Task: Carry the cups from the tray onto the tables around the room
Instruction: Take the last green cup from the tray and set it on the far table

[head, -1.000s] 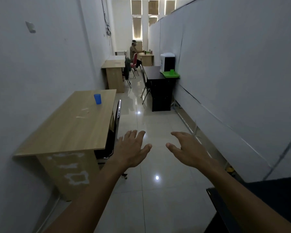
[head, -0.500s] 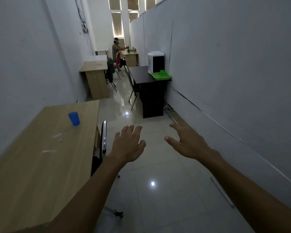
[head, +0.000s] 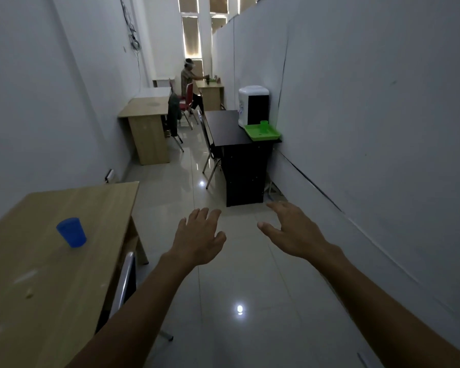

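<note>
A green tray lies on the near right corner of a black desk ahead, with one green cup standing in it. A blue cup stands on the wooden table at my left. My left hand and my right hand are both stretched out in front of me over the floor, fingers spread, holding nothing. Both are well short of the black desk.
A white water dispenser stands behind the tray. A chair is tucked at the black desk, another chair at my left table. Further on are a wooden desk, a red chair and a person at a far table.
I have moved forward down the aisle. The blue cup and left table have slid nearer and lower left, and the black desk with the tray has grown larger. Both hands stay open.
</note>
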Tool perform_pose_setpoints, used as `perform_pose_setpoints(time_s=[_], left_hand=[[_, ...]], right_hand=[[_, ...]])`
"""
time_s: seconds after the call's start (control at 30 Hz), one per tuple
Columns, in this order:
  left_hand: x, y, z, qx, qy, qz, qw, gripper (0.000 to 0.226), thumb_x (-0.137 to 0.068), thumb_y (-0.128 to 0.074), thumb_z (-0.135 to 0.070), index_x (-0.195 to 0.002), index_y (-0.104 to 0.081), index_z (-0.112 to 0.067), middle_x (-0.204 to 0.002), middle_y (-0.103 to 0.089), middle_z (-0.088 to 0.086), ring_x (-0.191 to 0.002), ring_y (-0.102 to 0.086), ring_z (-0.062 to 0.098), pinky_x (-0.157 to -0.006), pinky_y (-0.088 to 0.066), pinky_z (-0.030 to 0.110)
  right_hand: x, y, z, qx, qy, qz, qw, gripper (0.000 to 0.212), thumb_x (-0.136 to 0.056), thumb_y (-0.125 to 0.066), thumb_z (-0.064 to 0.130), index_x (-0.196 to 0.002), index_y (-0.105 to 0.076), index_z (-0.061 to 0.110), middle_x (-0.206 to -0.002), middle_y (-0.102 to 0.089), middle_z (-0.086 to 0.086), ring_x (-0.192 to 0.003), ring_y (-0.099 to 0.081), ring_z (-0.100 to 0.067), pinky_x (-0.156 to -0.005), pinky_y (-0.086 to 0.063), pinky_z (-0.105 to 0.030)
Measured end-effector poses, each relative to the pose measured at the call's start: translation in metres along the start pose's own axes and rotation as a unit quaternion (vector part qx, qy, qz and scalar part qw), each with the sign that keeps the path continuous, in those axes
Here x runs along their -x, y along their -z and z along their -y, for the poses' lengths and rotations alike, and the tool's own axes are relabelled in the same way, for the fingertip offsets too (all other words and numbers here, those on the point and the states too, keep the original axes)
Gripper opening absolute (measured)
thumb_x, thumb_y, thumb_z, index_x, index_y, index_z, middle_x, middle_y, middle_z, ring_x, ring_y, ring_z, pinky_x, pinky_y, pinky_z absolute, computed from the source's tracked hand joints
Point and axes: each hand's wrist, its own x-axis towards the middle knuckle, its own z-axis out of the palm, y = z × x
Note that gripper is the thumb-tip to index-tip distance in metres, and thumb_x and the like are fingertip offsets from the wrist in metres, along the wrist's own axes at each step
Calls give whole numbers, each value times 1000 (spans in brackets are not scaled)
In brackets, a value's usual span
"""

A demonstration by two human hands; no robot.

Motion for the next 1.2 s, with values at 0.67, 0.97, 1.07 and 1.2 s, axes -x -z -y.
perform_pose_setpoints(time_s=[0.67, 0.97, 1.07, 1.2], left_hand=[[-483, -31, 93, 33, -10, 7, 999, 55, -94, -46, -37, -143, -37, -14, -146, -44, 9, -135, -38, 28, -109, -34, 50], [-709, -43, 101, 20, -58, 9, 998, 55, -94, -47, -40, -142, -37, -14, -142, -46, 11, -134, -38, 29, -109, -34, 46], [-783, -57, 103, 13, -65, -1, 998, 56, -94, -47, -40, -142, -38, -15, -142, -47, 10, -133, -39, 29, -109, -35, 46], [-885, -74, 102, -1, -68, 10, 998, 58, -94, -46, -44, -143, -36, -15, -143, -46, 10, -134, -39, 29, -107, -36, 49]], right_hand=[[-473, -45, -141, -2, -29, 26, 999, 73, -87, -48, 58, -146, -34, 18, -151, -40, -9, -142, -30, -26, -108, -38, -49], [-665, -36, -215, -9, -60, -15, 998, 66, -92, -52, 48, -147, -35, 16, -150, -40, -10, -139, -33, -26, -108, -37, -45], [-732, -39, -246, -10, -58, -31, 998, 65, -92, -54, 46, -146, -36, 14, -148, -42, -11, -138, -35, -26, -108, -37, -42], [-821, -39, -289, -14, -59, -25, 998, 68, -92, -54, 47, -147, -34, 13, -149, -41, -11, -138, -36, -26, -108, -35, -39]])
